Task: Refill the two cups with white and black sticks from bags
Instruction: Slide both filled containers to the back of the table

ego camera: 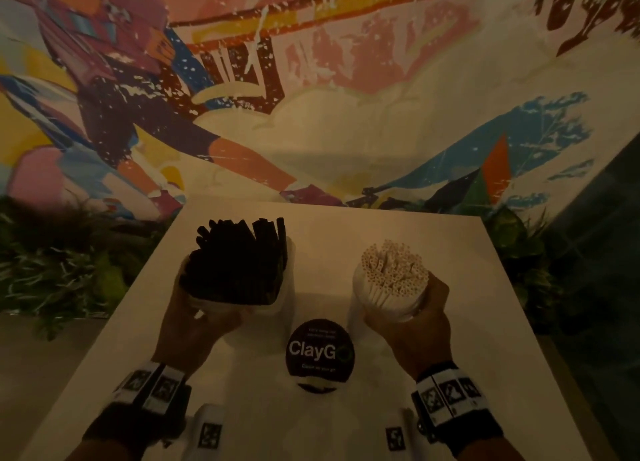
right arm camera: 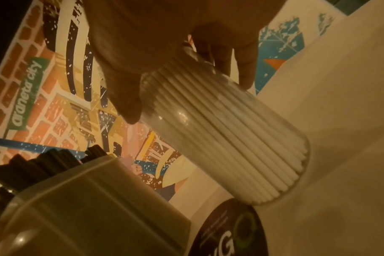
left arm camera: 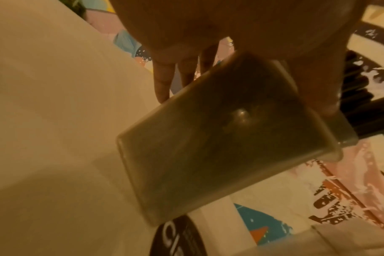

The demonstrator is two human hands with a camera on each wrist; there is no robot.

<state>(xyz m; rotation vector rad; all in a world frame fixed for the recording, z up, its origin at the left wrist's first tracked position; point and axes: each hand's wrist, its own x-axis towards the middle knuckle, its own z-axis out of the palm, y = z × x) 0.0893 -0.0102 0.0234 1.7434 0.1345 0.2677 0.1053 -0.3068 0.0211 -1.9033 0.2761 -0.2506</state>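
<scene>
A squarish translucent cup (ego camera: 242, 308) packed with black sticks (ego camera: 239, 252) is at the left of the white table (ego camera: 485, 322). My left hand (ego camera: 197, 322) grips its near side, fingers curled round the cup (left arm camera: 230, 138). At the right, a round clear cup (ego camera: 388, 308) full of white sticks (ego camera: 391, 270) is held by my right hand (ego camera: 419, 322); the thumb and fingers wrap the cup (right arm camera: 230, 138). The black-stick cup (right arm camera: 88, 199) also shows in the right wrist view. Whether the cups rest on the table or hover just above it is unclear.
A round black "ClayGo" sign (ego camera: 320, 353) stands between the cups near the front. Two white tagged markers (ego camera: 209, 433) sit at the bottom of the head view. A painted mural wall (ego camera: 311, 97) rises behind the table, with green plants (ego camera: 69, 259) at both sides.
</scene>
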